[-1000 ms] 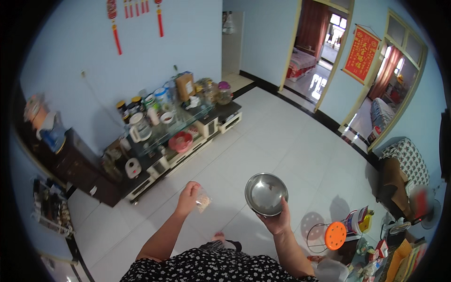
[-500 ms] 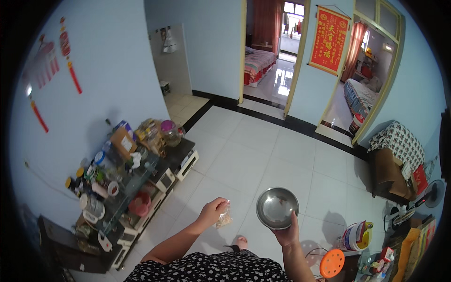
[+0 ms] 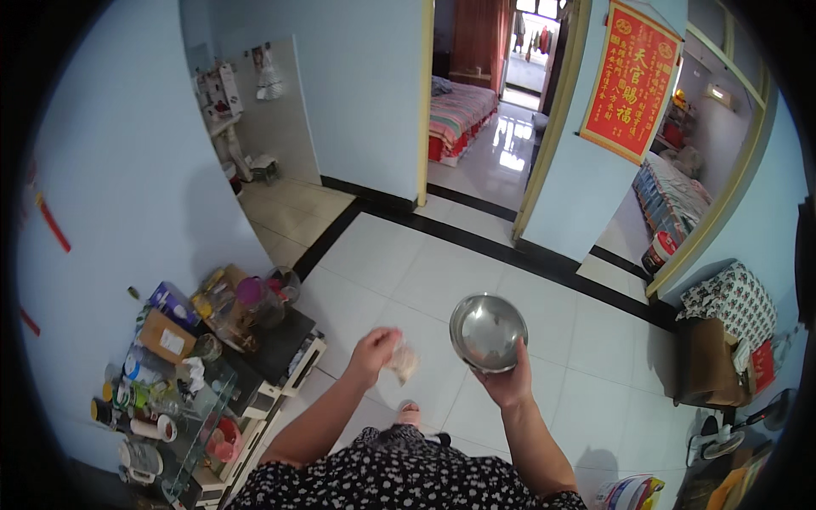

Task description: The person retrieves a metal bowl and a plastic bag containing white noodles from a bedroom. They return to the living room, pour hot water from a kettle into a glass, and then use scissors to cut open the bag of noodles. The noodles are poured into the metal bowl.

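My left hand (image 3: 374, 353) is closed on the top of a small clear plastic bag (image 3: 403, 364), which hangs from the fingers with pale bits inside that I cannot make out. To its right, my right hand (image 3: 510, 378) grips a round stainless steel bowl (image 3: 488, 330) by its near right side, thumb over the rim. The bowl is tilted a little toward me, and its shiny inside shows nothing in it. Bag and bowl are apart, both held above the tiled floor.
A low cabinet (image 3: 280, 336) crowded with jars, boxes and bottles stands along the left wall. Two doorways lie ahead, with a red hanging scroll (image 3: 631, 81) between them. At right are a brown armchair (image 3: 714, 361), a fan (image 3: 769, 408) and a bucket (image 3: 629, 491).
I have moved forward across the room; the doorways look nearer and the orange round stool has left the view. Both hands still hold the bag and the bowl, now slightly higher in view.
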{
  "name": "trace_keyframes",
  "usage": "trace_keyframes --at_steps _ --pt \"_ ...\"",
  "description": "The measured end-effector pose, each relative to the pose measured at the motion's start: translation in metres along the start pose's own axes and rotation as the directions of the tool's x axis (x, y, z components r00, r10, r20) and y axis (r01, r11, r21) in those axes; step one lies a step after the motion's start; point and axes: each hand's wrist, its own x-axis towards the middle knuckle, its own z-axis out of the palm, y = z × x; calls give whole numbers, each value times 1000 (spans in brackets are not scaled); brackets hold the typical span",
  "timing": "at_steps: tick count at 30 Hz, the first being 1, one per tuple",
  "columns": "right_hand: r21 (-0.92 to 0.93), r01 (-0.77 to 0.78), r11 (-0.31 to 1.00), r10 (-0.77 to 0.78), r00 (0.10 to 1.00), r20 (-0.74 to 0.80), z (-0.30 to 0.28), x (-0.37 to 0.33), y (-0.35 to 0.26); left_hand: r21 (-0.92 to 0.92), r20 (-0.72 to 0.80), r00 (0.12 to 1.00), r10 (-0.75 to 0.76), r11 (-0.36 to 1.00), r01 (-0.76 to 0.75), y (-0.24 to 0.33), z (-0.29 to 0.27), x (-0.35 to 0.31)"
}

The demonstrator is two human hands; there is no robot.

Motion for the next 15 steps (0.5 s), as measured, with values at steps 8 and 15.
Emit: trace_keyframes --at_steps 8,15 --pt "-189 238 953 -250 967 -42 8 201 -157 76 156 976 153 983 -166 121 97 306" --pt "-129 99 987 -123 974 -191 -60 423 -262 189 265 921 287 921 -341 153 189 551"
